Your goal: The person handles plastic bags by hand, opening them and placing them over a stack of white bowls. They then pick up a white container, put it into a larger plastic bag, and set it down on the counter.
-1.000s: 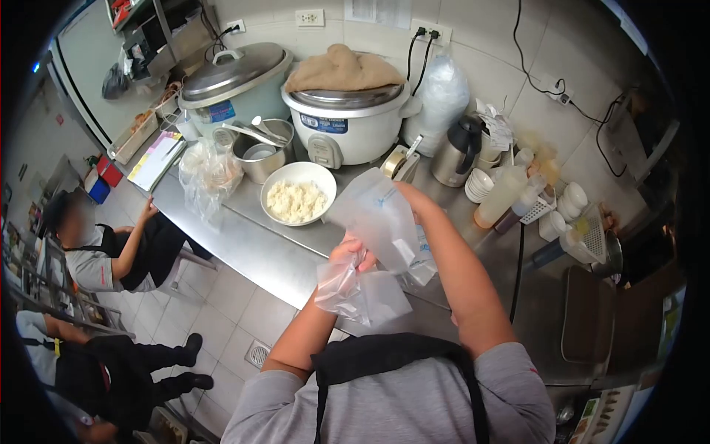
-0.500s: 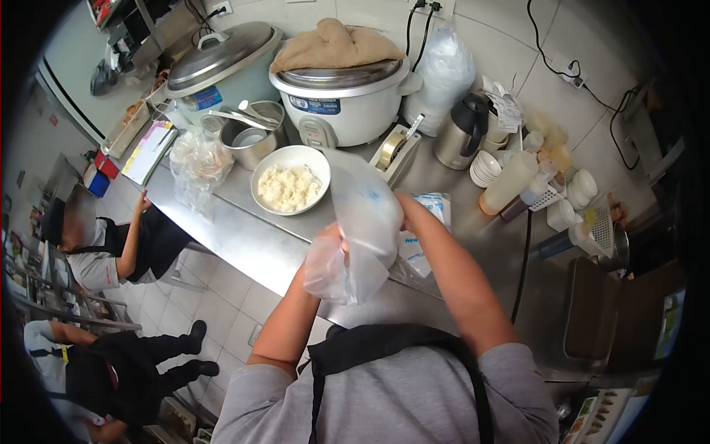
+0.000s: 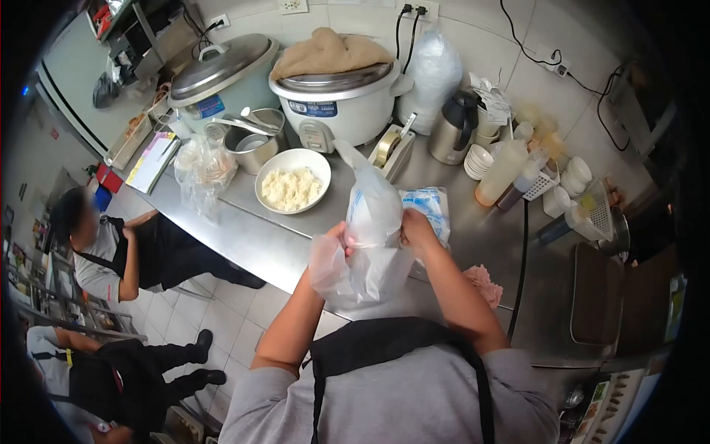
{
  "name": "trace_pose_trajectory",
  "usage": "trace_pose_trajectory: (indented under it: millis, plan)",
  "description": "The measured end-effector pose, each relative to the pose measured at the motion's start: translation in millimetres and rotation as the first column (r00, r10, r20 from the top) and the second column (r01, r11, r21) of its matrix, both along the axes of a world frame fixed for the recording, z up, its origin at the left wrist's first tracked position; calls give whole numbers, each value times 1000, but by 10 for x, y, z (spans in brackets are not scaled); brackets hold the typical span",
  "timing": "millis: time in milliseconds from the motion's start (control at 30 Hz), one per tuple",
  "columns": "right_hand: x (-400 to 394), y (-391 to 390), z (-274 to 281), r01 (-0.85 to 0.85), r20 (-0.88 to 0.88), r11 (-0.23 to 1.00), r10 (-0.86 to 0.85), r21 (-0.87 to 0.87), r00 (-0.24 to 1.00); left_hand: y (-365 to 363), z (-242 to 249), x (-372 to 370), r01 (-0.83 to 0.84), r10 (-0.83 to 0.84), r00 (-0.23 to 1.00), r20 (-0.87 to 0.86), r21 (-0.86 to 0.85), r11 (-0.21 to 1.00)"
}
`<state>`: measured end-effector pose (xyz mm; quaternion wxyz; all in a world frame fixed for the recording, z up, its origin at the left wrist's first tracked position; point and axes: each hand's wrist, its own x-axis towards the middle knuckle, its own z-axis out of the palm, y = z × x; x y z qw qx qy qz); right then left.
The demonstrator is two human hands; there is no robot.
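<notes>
A translucent plastic bag (image 3: 372, 222) with blue marks is stretched between my two hands over the front of the steel counter. My left hand (image 3: 340, 238) is closed on the bag's left side, partly hidden by the film. On the right side, my right hand (image 3: 416, 228) pinches the bag's edge. A white bowl of rice (image 3: 291, 188) stands on the counter, left of the bag's top and apart from it. Just behind my right hand lies a blue and white plastic packet (image 3: 433, 207).
Behind the bowl are a rice cooker (image 3: 333, 103), a steel pot (image 3: 254, 140) and a tape dispenser (image 3: 396, 152). A thermos (image 3: 452, 127) and sauce bottles (image 3: 503, 172) stand to the right. A pink cloth (image 3: 484, 285) lies beside my right forearm. Two people are at the left.
The bag has shifted and now hangs more upright between my hands. My right hand has moved slightly right and down, and the pink cloth has come into view.
</notes>
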<state>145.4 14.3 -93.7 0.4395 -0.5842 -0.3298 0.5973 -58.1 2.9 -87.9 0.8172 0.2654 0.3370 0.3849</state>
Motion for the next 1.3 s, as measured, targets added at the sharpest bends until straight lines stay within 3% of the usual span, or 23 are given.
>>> trace_pose_trajectory:
  millis: [33, 133, 233, 333, 433, 533, 633, 733, 833, 933, 1033, 1133, 1167, 1233, 1300]
  plan:
    - [49, -147, 58, 6, -64, 1000, -7, -12, 998, -55, -32, 0, -14, 14, 999, 47, -5, 1000]
    - [115, -521, 280, -15, -225, 997, -3, -75, 974, -240, 23, -8, 149, -131, 975, 180, -94, 984]
    - [30, -675, 363, -61, -267, 991, 28, -117, 963, -504, 174, 295, -95, 96, 995, 7, -88, 992]
    - [18, -727, 436, -64, -426, 991, 9, -115, 905, -623, 180, 447, -127, 125, 989, -75, -16, 992]
    - [-71, -784, 425, 57, -546, 992, -109, -110, 831, -633, 147, 501, -68, 68, 992, -104, 5, 998]
    - [-92, -720, 276, 78, -700, 984, -168, -159, 695, -604, 100, 544, -89, 84, 989, -123, -30, 996]
    - [19, -572, 214, 7, -714, 1000, -21, -22, 700, -550, 144, 467, -37, 26, 992, -120, -86, 996]
    - [173, -328, 198, -79, -560, 997, 80, 27, 825, -343, -102, 195, 139, -132, 987, 88, -78, 987]
    - [176, -184, 245, -153, -502, 987, 109, -48, 858, -265, -131, 147, 32, -15, 940, 341, -44, 999]
    - [197, -69, 147, -217, -472, 967, 133, -129, 871, -177, -146, 77, 72, -39, 930, 366, -77, 994]
    - [246, 41, -81, -253, -481, 936, 110, -244, 870, -72, -278, 60, 69, -63, 997, -52, 121, 990]
    - [266, 102, -232, -258, -469, 912, 84, -319, 879, -33, -406, 110, 11, -9, 1000, -19, 148, 989]
    - [265, 119, -273, -259, -460, 906, 83, -334, 884, 12, -563, 126, 54, 10, 969, -245, 251, 966]
    - [224, 161, -537, -181, -449, 942, 36, -284, 893, 50, -895, 142, 200, 115, 763, -636, 402, 893]
    - [215, 134, -583, -76, -422, 964, -41, -255, 905, -8, -1000, 65, -96, 92, 963, -252, -5, 995]
